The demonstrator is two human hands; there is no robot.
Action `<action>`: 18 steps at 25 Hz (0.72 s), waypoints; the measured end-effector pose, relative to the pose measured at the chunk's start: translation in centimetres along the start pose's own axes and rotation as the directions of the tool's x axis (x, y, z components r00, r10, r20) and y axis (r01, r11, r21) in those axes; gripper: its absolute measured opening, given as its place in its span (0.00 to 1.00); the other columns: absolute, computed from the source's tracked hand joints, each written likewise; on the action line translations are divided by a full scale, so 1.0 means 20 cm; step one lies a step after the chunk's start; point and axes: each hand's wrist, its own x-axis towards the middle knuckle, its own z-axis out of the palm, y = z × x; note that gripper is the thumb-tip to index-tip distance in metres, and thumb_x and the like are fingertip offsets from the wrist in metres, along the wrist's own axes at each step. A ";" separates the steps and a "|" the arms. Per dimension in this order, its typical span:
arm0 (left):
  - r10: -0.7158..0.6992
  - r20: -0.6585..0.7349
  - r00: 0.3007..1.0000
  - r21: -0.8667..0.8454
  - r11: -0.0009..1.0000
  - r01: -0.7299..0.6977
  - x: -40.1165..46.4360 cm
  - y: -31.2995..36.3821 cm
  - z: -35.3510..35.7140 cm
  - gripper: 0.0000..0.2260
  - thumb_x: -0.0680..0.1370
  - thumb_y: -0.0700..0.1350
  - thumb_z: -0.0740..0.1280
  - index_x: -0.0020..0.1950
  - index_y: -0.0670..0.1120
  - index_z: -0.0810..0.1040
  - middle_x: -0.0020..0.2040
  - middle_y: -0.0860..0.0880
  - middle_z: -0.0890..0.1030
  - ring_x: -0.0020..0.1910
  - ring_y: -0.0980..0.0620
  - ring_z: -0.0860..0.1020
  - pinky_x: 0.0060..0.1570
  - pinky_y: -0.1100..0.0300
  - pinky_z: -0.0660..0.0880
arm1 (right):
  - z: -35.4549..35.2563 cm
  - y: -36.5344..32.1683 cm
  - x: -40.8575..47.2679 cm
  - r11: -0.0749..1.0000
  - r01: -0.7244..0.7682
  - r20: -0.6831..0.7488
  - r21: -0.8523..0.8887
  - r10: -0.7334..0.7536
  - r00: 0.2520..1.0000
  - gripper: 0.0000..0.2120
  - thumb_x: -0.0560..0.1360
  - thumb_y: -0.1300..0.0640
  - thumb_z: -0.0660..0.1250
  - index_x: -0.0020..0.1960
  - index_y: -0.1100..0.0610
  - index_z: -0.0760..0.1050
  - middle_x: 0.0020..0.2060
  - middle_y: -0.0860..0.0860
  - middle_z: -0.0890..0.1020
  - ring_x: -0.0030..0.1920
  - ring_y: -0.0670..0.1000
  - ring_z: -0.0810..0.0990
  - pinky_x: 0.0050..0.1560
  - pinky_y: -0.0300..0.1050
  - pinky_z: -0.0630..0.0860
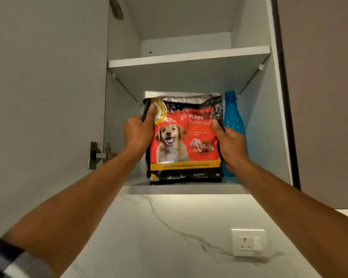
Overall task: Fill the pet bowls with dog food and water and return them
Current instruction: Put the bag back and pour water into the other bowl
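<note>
As bag [184,141] stands upright, left hand [138,135], right hand [230,144] grip sides.

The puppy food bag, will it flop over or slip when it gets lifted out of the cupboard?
The puppy food bag looks crinkly and soft, with its top folded over, so it may sag. Its shiny surface could be slippery, which may be why the left hand and right hand each grip a side. It stands beside the blue bottle, which might get nudged.

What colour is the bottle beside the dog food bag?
Blue, seen in the head view: bottle.
</note>
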 end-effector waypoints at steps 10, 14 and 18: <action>-0.218 0.312 0.925 -0.006 0.973 0.231 0.03 -0.11 -0.02 0.24 0.78 0.66 0.64 0.50 0.46 0.82 0.44 0.44 0.87 0.43 0.45 0.86 0.40 0.54 0.80 | -0.01 -0.02 0.09 0.988 -0.145 0.046 -0.055 0.148 0.988 0.10 0.76 0.47 0.72 0.47 0.54 0.81 0.42 0.52 0.88 0.40 0.50 0.86 0.42 0.45 0.80; -0.173 0.207 0.963 -0.136 0.970 0.203 0.11 -0.09 0.00 0.13 0.80 0.55 0.68 0.48 0.46 0.82 0.43 0.44 0.87 0.40 0.45 0.86 0.42 0.53 0.81 | 0.06 -0.05 0.12 0.985 -0.139 -0.052 0.105 0.145 0.988 0.08 0.78 0.51 0.70 0.44 0.54 0.80 0.33 0.49 0.87 0.36 0.50 0.85 0.42 0.48 0.82; -0.129 0.190 0.973 -0.198 0.966 0.167 0.20 0.00 -0.01 0.09 0.80 0.53 0.70 0.48 0.48 0.82 0.39 0.47 0.87 0.34 0.50 0.85 0.37 0.57 0.79 | 0.09 -0.09 0.17 0.974 -0.137 -0.056 0.178 0.149 0.987 0.07 0.78 0.52 0.71 0.43 0.53 0.80 0.32 0.48 0.86 0.36 0.49 0.84 0.45 0.49 0.83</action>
